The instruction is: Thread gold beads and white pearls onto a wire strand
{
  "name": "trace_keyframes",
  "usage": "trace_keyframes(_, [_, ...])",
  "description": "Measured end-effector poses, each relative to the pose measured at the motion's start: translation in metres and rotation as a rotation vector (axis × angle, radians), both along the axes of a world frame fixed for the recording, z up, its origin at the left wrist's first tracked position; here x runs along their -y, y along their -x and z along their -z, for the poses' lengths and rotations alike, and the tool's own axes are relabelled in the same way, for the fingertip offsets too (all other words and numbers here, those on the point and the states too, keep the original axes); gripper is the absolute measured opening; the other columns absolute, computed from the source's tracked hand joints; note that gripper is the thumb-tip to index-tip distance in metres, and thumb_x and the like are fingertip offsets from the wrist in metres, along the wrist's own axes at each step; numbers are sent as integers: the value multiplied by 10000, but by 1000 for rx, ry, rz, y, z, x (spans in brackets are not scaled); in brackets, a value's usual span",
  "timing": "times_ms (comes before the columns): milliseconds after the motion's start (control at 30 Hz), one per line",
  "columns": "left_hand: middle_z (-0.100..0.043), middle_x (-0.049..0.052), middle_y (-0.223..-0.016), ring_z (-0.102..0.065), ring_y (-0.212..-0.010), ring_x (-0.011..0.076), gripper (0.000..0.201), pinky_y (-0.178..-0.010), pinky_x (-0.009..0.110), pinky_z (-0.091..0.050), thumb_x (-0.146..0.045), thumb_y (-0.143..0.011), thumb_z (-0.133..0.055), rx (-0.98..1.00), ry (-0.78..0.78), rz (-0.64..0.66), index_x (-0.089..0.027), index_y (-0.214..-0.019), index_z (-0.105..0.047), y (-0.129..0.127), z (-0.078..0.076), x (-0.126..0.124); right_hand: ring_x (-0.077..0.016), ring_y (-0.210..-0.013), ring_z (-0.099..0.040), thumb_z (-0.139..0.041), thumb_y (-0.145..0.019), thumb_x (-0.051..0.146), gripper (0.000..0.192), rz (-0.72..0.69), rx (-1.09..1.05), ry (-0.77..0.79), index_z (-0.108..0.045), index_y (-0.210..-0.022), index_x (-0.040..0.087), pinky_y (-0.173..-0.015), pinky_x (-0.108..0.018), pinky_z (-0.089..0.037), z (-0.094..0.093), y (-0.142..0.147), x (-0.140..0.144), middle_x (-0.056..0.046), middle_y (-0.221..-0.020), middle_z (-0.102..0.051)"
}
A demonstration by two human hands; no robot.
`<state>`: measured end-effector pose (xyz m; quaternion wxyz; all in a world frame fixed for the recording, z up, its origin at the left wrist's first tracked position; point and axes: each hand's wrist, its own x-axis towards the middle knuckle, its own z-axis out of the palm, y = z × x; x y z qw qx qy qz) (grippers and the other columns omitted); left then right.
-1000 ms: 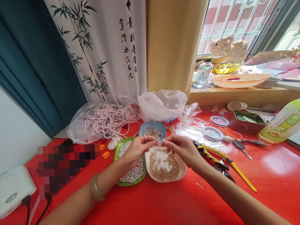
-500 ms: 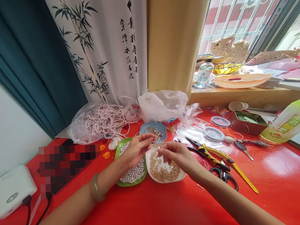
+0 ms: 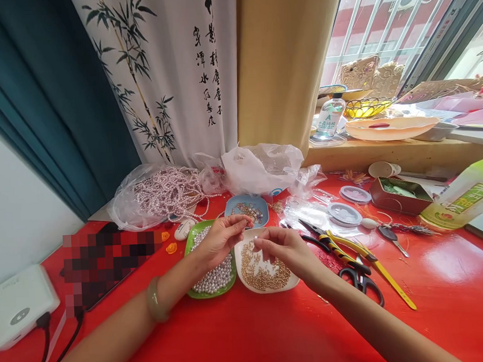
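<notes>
Right hand [image 3: 286, 248] pinches 1 white pearl [image 3: 255, 238] between its fingertips over the white dish [image 3: 294, 281] of gold beads. Left hand [image 3: 222, 236] fingers are pressed together; what they hold cannot be told. The pearl looks light, hard and slippery: grip across its middle.

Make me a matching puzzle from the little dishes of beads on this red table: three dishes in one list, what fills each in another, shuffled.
Dishes:
1. green dish
2. white dish
3. blue dish

Contents and place:
A. small gold beads, under the right hand
B. silvery pearl beads, under the left hand
C. a few mixed gold beads, farthest back, near the plastic bags

Pairs: 1-B, 2-A, 3-C
</notes>
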<state>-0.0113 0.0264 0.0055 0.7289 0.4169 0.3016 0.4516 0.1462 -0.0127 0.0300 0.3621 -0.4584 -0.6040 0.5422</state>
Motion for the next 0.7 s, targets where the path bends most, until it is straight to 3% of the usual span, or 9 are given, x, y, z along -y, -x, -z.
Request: trace_keyframes(700, [-554,7,-683,-445,-520,27,136,-530,157,-357,-187,-635,-655,42,55,22,-103,-735,-618,-1,0,0,-57,-454,-444,-541,-697,279,145,-1,-12,-14,-541,-627,153,-431,-176,-338,7,0,-3,46,-502,-476])
